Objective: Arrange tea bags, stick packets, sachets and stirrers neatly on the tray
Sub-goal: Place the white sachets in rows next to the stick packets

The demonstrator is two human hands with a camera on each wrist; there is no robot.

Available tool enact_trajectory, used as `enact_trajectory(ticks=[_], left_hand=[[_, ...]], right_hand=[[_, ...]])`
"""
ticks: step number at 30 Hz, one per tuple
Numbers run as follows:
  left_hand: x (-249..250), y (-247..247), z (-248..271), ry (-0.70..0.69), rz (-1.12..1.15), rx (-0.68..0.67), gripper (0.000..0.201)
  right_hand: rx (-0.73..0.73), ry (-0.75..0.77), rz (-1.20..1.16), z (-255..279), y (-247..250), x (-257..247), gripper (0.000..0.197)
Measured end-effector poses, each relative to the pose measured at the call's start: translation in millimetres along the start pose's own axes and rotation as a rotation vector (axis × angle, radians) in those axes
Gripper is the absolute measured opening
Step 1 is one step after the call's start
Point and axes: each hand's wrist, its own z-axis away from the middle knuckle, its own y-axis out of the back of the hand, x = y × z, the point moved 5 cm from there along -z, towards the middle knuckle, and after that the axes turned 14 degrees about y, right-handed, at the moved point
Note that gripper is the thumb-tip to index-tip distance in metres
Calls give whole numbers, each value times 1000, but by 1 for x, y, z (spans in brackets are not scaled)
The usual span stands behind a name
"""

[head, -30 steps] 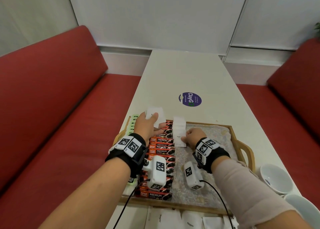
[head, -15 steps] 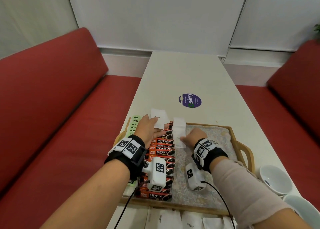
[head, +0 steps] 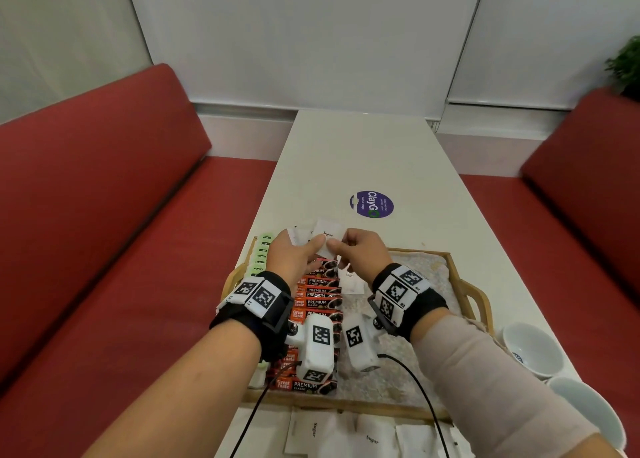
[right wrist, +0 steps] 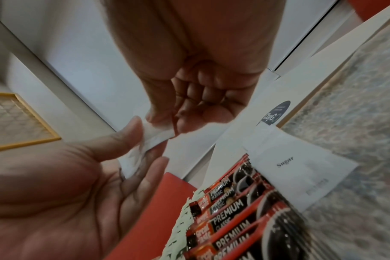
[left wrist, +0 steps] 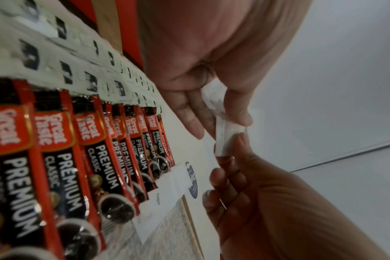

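Note:
My left hand [head: 306, 250] hovers over the far left corner of the wooden tray [head: 462, 286] and holds a few white sugar sachets [head: 325, 234] between thumb and fingers. My right hand [head: 341, 248] meets it and pinches the nearest sachet [right wrist: 155, 134] of that small stack; the left wrist view shows this sachet [left wrist: 226, 135] between both hands. One more sugar sachet [head: 351, 281] lies on the tray's liner beside a row of red-and-black coffee stick packets [head: 318, 302]. Pale green packets [head: 261, 257] line the tray's left side.
Several loose sugar sachets [head: 346, 435] lie on the white table in front of the tray. Two white bowls [head: 530, 350] stand at the table's right edge. A round purple sticker [head: 372, 204] marks the tabletop beyond the tray. Red benches flank the table.
My right hand has left the sachet lying on the tray and moved up and left to my left hand. Both hands now pinch the sachets held above the tray's far corner.

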Motion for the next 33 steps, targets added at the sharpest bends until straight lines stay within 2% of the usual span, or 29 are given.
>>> enact_trajectory(ticks=[2,7,10,13,18,22,27,33], left_hand=[[1,-1,2,5,11,-20,9],[-1,1,2,50,24,-21,19],[-1,7,1,50,57,5,21],[0,15,1,42,70,44,15],[2,18,-1,29,75,91,11],[1,18,-3,26,66,105,11],[0,20,-6,47,59,103,10],[-1,22,-8,46,47,97,11]], right_hand=[[13,-7,-52,0,2,-1,33],[125,-50,-159,0,10,7,31],[196,-74,-133,0,20,16,29],[227,-158,-38,3,34,35,26],[87,-345,166,17,42,65,32],[-62,-468,226,22,28,82,24],[-94,-523,230,23,14,89,26],[-133,-523,329,17,11,91,23]])
